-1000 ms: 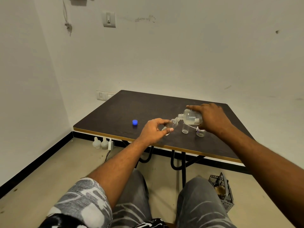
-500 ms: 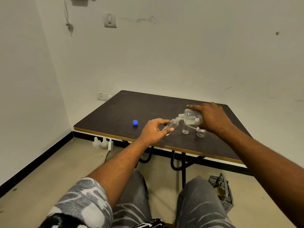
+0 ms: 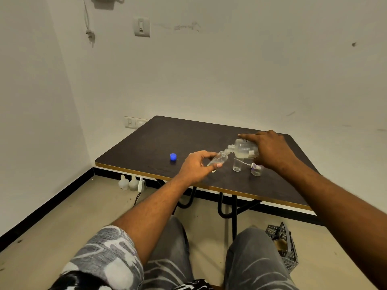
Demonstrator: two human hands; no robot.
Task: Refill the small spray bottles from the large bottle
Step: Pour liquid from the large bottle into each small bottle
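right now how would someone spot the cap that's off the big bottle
Start at the dark table and look toward its front left part. The blue cap lies there alone, left of the left hand. It is the only coloured thing among clear bottles.

- My forearms are bare.
- My left sleeve (image 3: 109, 254) is short, with a grey, white and black pattern.
- My jeans (image 3: 257, 262) are faded grey with pale creases.

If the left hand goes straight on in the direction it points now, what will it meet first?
Probably the large bottle: the left hand points its small bottle at that mouth. Depth is unclear.
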